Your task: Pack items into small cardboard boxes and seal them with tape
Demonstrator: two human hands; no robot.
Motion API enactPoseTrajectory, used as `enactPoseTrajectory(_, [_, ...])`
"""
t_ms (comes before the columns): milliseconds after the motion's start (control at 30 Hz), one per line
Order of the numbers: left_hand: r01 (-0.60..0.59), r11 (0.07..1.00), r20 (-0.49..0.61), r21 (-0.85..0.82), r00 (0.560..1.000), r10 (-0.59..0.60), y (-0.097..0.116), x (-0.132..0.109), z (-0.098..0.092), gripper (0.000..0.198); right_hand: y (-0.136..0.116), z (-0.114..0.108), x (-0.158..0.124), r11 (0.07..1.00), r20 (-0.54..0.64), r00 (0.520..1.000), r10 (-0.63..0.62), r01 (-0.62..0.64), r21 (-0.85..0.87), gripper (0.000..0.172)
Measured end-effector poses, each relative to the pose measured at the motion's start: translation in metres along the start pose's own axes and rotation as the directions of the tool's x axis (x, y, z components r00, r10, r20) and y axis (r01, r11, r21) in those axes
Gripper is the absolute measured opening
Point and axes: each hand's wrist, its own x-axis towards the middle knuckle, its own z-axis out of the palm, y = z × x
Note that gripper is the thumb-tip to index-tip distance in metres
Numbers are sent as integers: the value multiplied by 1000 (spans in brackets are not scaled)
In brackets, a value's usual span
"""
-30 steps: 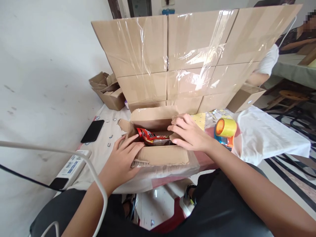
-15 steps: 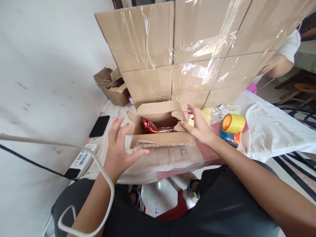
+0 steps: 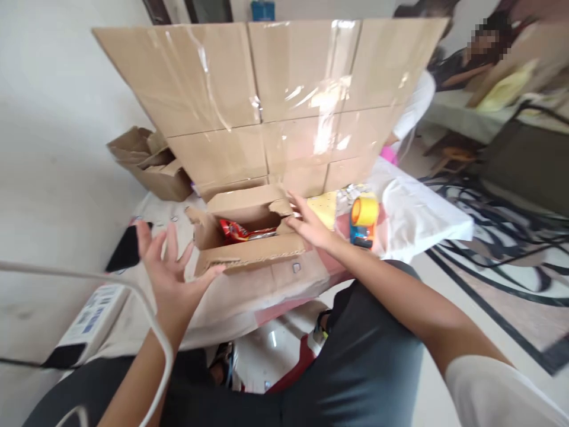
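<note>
An open cardboard box (image 3: 255,252) with torn, ragged flaps sits on the cloth-covered table. Inside it lies a shiny red packet (image 3: 240,230), partly hidden by the box walls. My right hand (image 3: 311,225) rests against the box's right end, fingers stretched out along the torn flap. Left of the box is my left hand (image 3: 171,279), its fingers spread wide with nothing in them; the thumb reaches close to the front flap, and I cannot tell whether it touches.
Behind the box stands a tall taped cardboard panel (image 3: 222,154). Another open box (image 3: 155,175) is at the back left. A tape roll on a dispenser (image 3: 364,219) lies to the right. A black phone (image 3: 124,249) and a white cable (image 3: 133,284) are at left. People sit beyond.
The view has swung right, so the table things appear further left. My left hand has spread its fingers wider and sits a little further from the box. My right hand stays at the box's end.
</note>
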Motion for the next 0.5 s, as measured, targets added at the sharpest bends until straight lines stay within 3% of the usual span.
enactPoseTrajectory(67, [-192,978,117,85,976,181,-4,-3,6,100,1,0,0,1000,-23,1000,-15,15,-1,88])
enactPoseTrajectory(133, [-379,906,238,191,913,331,-7,-4,11,100,2,0,0,1000,-47,999,-15,14,-8,89])
enactPoseTrajectory(200, [-457,841,259,290,883,391,-8,-4,13,100,1,1,0,1000,-53,999,5,-5,5,89])
enactPoseTrajectory(300, [-333,880,183,340,941,285,-11,-2,13,98,2,2,1,999,-49,998,32,-31,22,92])
enactPoseTrajectory(367, [-174,959,146,223,979,143,-14,-1,12,98,3,3,2,999,-53,998,29,-28,17,95])
enactPoseTrajectory(500, [9,999,205,33,979,-15,-18,-2,11,95,6,4,3,999,-46,999,21,-23,-39,98])
